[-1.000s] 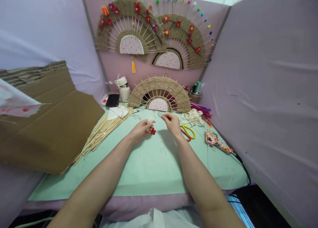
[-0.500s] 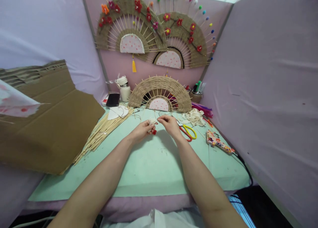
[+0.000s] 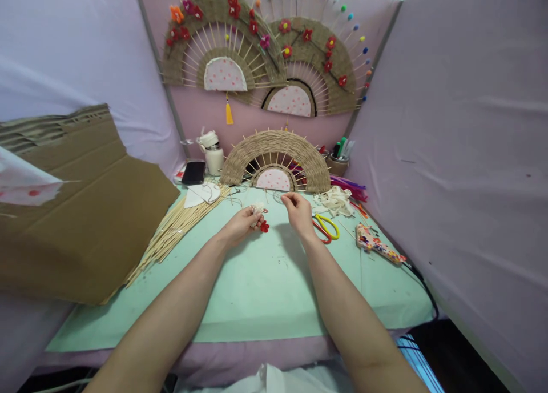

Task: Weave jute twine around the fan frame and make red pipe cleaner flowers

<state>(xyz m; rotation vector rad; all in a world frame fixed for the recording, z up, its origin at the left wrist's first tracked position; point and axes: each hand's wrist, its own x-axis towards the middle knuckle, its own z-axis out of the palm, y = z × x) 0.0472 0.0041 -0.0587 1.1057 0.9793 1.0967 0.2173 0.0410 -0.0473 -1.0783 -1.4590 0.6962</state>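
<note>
Left hand (image 3: pixel 240 226) closed, fingers curled, the thumb gripping a small white bundle (image 3: pixel 258 208) above the middle of the desk (image 3: pixel 274 301), toward its far edge. A red flower (image 3: pixel 265 227) shows against the curled fingers, just below the bundle. The right hand (image 3: pixel 298 215) is level with it and a short way apart, thumb and forefinger pinched together; whatever may lie between those fingertips, perhaps a thread, is too fine to make out.

Beyond both hands, near the desk's far edge, a twine fan (image 3: pixel 276 144) stands upright with its curve at the top. Scissors (image 3: pixel 329 228) with yellow and red handles lie beside the right wrist. Farther over, near the desk's right edge, is a flower-patterned glue gun (image 3: pixel 379 245). Crumpled white strips (image 3: pixel 336 201) lie toward the far right corner, in front of a pen pot (image 3: pixel 338 167). Along the left edge runs a bundle of thin sticks (image 3: pixel 180 227), with white paper (image 3: pixel 201 195) at its far end. A phone (image 3: pixel 194 173) and a bottle (image 3: pixel 214 160) occupy the far left corner.
</note>
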